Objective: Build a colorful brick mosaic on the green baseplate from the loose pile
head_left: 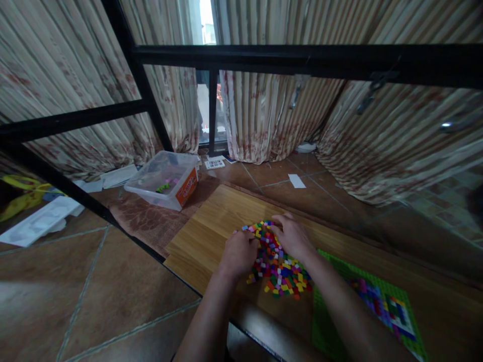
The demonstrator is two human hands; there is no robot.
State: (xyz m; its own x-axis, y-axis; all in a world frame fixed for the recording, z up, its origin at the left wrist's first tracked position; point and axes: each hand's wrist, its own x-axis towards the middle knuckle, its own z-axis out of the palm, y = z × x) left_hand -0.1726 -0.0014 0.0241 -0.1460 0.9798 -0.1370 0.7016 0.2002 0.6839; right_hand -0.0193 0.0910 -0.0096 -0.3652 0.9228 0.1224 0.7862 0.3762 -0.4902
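Note:
A spread pile of small toy building bricks [281, 274] in many colours lies on the wooden tabletop. At the pile's left edge is my left hand [240, 255], its fingers curled in; anything inside them is hidden. My right hand [293, 235] rests at the far right side of the pile, with the thumb apart from the bent fingers and nothing visible between them. Under my right forearm lies a green studded baseplate [328, 306]. Rows of purple, blue, red and white bricks [377, 301] are fixed on its right part.
The wooden table [215, 216] has a dark edge towards me. Beyond its left end, a clear plastic box [160, 183] with an orange label holds a few green and pink pieces. Black metal bars [264, 55] cross in front of the curtains. White packaging [41, 221] lies on the tiled floor.

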